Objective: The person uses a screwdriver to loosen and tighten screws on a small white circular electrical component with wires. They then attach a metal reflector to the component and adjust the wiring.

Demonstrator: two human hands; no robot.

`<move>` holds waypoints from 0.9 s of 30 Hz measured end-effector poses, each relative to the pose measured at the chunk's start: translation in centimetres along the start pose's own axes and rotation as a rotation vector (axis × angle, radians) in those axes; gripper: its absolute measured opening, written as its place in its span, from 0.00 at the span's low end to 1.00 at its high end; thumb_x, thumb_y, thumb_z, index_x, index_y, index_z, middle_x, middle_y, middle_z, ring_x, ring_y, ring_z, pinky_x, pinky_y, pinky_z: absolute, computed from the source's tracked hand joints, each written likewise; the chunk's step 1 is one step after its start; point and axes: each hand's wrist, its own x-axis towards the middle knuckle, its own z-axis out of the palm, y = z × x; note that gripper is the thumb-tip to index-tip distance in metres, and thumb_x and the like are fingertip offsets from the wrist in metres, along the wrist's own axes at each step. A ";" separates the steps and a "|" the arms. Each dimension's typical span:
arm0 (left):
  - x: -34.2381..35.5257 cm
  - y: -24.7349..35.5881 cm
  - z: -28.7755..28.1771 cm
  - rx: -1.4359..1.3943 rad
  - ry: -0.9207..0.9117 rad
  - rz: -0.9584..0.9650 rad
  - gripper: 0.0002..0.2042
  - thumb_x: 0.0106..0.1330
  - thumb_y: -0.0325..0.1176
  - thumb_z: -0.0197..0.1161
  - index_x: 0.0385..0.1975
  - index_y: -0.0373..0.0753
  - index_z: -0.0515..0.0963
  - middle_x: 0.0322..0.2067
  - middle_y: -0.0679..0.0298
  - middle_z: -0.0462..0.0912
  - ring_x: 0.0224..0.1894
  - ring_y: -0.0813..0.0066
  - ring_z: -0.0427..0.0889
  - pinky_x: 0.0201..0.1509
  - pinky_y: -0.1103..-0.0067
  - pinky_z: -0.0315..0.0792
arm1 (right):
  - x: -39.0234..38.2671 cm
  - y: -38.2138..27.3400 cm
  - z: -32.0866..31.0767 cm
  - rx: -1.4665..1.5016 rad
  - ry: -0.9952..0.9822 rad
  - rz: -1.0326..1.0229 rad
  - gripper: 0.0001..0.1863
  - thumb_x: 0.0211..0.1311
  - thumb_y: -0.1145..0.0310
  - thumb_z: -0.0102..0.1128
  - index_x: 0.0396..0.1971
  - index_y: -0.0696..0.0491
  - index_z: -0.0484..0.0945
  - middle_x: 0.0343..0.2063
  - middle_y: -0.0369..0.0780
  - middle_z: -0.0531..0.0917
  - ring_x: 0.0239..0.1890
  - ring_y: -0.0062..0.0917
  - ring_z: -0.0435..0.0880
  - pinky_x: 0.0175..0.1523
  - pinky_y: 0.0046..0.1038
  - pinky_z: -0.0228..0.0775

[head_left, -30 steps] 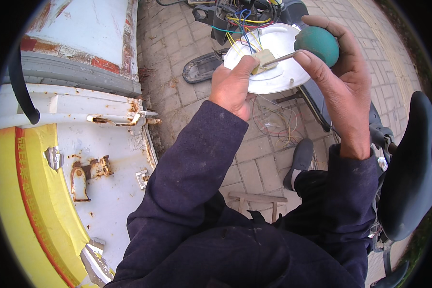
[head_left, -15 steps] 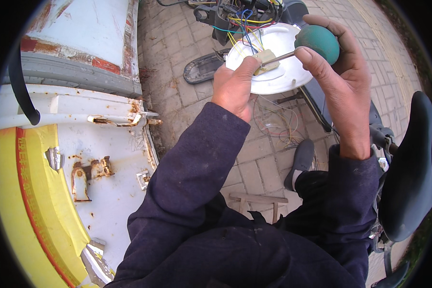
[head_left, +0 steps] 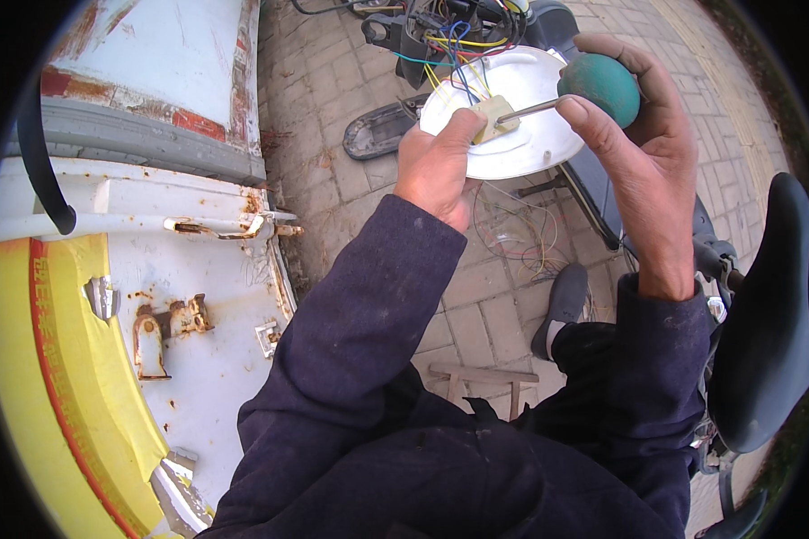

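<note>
My left hand (head_left: 436, 166) grips the near-left edge of a round white plastic cover (head_left: 535, 144), its thumb pressing on a small cream-coloured block (head_left: 492, 124). Several blue, yellow and red wires (head_left: 463, 72) run from the block up to a dark vehicle part. Around the green ball-shaped handle of a screwdriver (head_left: 600, 90), the fingers and thumb of my right hand (head_left: 652, 148) are closed. The screwdriver's metal shaft points left, and its tip meets the right side of the block. Whatever the left fingers do beneath the cover is hidden.
A black saddle (head_left: 768, 314) rises close at my right. On the left stands a rusty white metal panel (head_left: 216, 341) with yellow sheeting (head_left: 72, 377). Loose thin wires (head_left: 521, 238) lie on the paving near my shoe (head_left: 566, 296). A small wooden stool (head_left: 485, 373) sits below me.
The cover and block have shifted slightly downward and tilted a little. The right hand and screwdriver have moved slightly right and down, with the tip still at the block.
</note>
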 end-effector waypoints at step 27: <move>-0.1 0.1 0.2 0.030 0.038 0.063 0.23 0.64 0.26 0.59 0.56 0.18 0.67 0.48 0.45 0.80 0.45 0.60 0.87 0.49 0.70 0.85 | -0.1 0.2 0.0 -0.023 -0.049 -0.034 0.26 0.57 0.63 0.74 0.56 0.50 0.77 0.55 0.38 0.79 0.54 0.27 0.80 0.58 0.29 0.78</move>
